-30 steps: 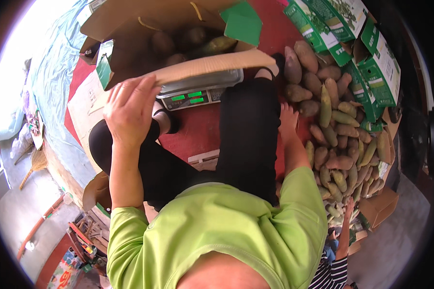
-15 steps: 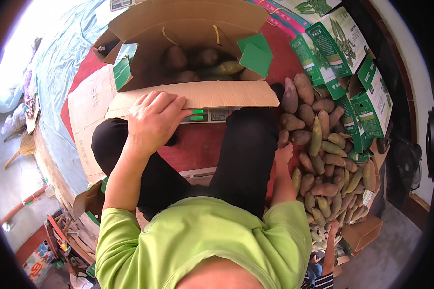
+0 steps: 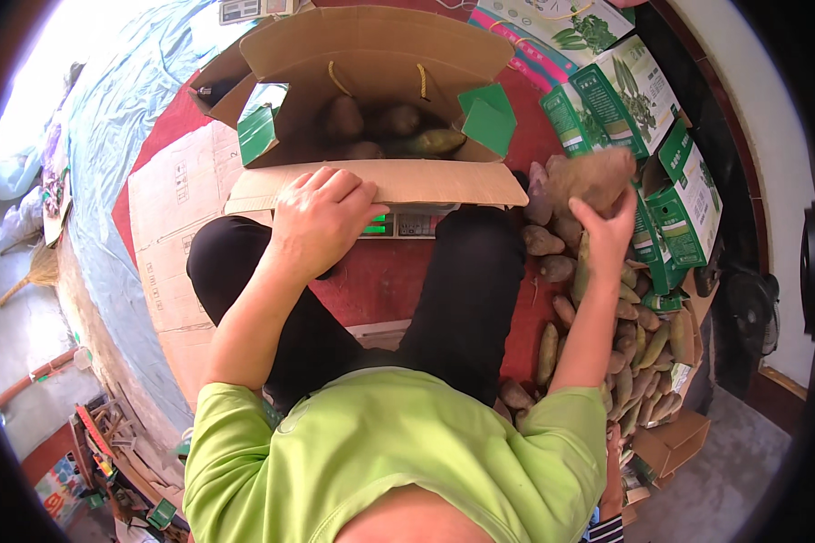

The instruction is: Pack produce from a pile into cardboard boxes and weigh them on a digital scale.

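My left hand (image 3: 319, 220) is closed over the near flap of an open cardboard box (image 3: 453, 184), its fingers curled along the flap's edge. Inside the box lie several brown root vegetables and a greenish one (image 3: 439, 141). Under the flap shows a scale (image 3: 414, 224) with a green lit display, partly hidden. To the right of the box, my right hand (image 3: 612, 224) grips a large brown root vegetable (image 3: 593, 178), slightly blurred, above a heap of similar brown and green roots (image 3: 643, 348).
Green and white printed cartons (image 3: 638, 95) stand at the upper right, beyond the heap. Flattened cardboard (image 3: 177, 204) lies at left beside a pale blue sheet (image 3: 118, 136). A black fan (image 3: 756, 308) is at far right. Another person's arm (image 3: 612, 475) shows at the lower right.
My right hand has risen from beside the heap, now holding a large brown root vegetable. My left hand stays on the flap. The whole view has shifted slightly.
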`<state>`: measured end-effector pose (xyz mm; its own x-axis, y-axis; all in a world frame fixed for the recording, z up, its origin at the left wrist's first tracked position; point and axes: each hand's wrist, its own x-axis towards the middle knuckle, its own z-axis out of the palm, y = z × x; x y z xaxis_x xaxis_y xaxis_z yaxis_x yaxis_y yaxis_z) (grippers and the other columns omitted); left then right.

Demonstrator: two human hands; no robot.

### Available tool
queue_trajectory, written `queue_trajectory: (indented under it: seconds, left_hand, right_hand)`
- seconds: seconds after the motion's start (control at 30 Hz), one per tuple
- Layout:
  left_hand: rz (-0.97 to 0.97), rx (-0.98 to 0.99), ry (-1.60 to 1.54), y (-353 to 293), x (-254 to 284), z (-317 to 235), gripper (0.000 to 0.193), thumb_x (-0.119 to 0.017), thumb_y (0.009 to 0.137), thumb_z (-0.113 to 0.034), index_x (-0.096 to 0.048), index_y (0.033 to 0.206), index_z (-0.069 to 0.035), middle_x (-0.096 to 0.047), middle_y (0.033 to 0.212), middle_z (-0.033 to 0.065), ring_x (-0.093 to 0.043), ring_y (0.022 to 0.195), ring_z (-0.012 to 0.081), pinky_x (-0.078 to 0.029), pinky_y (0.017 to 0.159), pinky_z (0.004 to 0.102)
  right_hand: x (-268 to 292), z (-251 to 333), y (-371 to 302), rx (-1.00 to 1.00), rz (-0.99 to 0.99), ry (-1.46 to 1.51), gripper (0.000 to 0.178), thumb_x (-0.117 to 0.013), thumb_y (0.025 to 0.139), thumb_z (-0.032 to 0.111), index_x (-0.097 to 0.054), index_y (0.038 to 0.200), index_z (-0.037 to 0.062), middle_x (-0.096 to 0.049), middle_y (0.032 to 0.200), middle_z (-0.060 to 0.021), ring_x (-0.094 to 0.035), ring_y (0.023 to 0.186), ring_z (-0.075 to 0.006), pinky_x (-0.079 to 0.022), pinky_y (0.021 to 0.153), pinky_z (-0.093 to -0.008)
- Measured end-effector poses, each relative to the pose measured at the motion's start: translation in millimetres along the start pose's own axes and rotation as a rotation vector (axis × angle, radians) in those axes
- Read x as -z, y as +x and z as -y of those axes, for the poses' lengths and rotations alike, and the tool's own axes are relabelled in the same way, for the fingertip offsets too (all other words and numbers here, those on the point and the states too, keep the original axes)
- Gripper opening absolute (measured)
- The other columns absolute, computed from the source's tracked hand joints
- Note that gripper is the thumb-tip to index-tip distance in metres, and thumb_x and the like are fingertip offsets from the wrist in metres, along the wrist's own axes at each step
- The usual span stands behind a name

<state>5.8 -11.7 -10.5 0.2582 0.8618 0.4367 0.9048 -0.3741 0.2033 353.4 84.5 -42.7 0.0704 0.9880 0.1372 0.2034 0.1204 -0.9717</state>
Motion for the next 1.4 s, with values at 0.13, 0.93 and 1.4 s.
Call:
queue_trajectory:
  seconds: [0.13, 0.93, 1.4]
  left_hand:
    - [0.011, 0.002, -0.002, -1, 2, 0, 0.02, -0.068, 0.072, -0.027, -0.06, 0.078, -0.01, -0.052, 0.074, 0.0018, -0.057, 0.076, 0.0199, -0.048, 0.066, 0.0337]
    - [-0.045, 0.068, -0.02, 5, 5, 10, 0.017, -0.068, 0.075, -0.022, -0.066, 0.086, -0.009, -0.06, 0.08, 0.0013, -0.059, 0.074, 0.0206, -0.047, 0.064, 0.0337]
    - [-0.132, 0.073, 0.129, 12, 1, 15, 0.024, -0.069, 0.075, -0.019, -0.067, 0.097, -0.01, -0.065, 0.086, 0.004, -0.06, 0.083, 0.0214, -0.044, 0.082, 0.0339]
  right_hand:
    - [-41, 70, 34, 0.304, 0.151, -0.169, 0.075, -0.08, 0.061, 0.009, -0.041, 0.125, 0.001, -0.049, 0.119, -0.0118, -0.05, 0.11, -0.0231, -0.045, 0.089, -0.0386]
    - [-60, 6, 64, 0.204, 0.214, -0.249, 0.032, -0.064, 0.082, 0.012, -0.058, 0.112, 0.0012, -0.063, 0.103, -0.0095, -0.059, 0.097, -0.0158, -0.046, 0.084, -0.0276]
    - [68, -239, -169, -0.796, -0.002, -0.277, 0.029, -0.06, 0.08, 0.011, -0.058, 0.107, 0.0011, -0.062, 0.085, -0.0058, -0.059, 0.065, -0.0104, -0.043, 0.046, -0.023]
